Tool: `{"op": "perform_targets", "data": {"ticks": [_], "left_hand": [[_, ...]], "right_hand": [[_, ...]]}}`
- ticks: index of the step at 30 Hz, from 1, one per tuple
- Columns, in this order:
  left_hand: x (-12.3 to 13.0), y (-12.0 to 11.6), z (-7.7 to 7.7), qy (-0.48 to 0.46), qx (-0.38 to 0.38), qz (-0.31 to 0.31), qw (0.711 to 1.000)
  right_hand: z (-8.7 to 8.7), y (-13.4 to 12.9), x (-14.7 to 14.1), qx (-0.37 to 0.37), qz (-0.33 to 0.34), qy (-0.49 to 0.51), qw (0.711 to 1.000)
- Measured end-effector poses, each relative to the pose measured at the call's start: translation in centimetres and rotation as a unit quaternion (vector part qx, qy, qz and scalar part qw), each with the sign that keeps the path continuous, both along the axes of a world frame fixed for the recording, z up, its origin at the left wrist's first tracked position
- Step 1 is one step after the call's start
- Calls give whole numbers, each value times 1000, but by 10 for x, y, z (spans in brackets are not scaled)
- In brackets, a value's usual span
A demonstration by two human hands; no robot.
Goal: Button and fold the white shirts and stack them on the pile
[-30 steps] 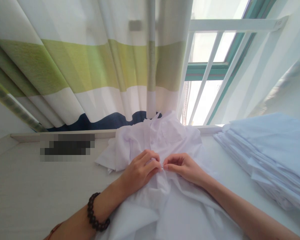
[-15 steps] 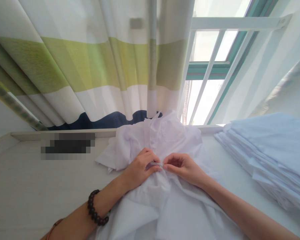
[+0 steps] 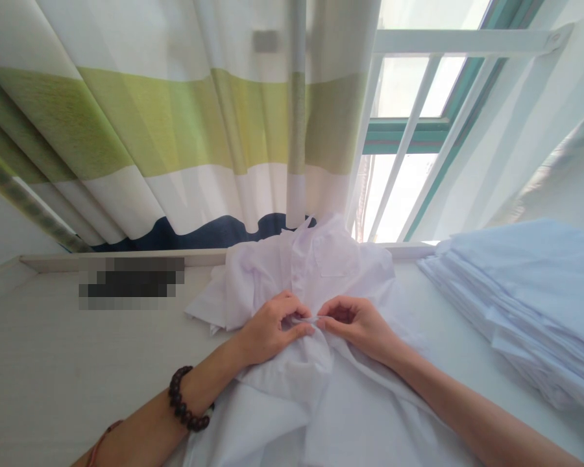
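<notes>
- White shirt (image 3: 338, 256): head view, from centre to six o'clock, on the pale tabletop (image 3: 126, 363).
- Left hand (image 3: 267, 327) and right hand (image 3: 365, 324), at centre, pinch its front.
- The small fold could slip free if either pinch slackens; bunched cloth could crease under tugging.
- Folded stack (image 3: 530, 285), three o'clock, lies apart.

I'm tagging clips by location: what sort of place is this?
Probably a room at home or a dormitory: a striped curtain, a barred window, and a folded stack beside a white shirt.
</notes>
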State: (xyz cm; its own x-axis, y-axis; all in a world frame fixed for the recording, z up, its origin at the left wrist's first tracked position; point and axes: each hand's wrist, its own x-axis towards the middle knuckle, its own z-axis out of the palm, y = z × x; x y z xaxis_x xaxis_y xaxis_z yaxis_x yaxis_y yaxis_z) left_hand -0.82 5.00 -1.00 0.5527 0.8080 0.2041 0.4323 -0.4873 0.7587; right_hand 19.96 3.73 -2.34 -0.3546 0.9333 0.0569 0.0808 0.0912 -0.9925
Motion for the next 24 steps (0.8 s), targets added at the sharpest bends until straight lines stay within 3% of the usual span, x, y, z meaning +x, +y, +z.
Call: {"op": "perform_targets", "data": {"ticks": [13,24], "left_hand": [[2,-1,-2,-24,-46,23,998],[3,-1,-2,-41,-95,6,995]], "right_hand": [[4,3,2,-16,37,30,999],[3,6,6,-17,88,55,994]]}}
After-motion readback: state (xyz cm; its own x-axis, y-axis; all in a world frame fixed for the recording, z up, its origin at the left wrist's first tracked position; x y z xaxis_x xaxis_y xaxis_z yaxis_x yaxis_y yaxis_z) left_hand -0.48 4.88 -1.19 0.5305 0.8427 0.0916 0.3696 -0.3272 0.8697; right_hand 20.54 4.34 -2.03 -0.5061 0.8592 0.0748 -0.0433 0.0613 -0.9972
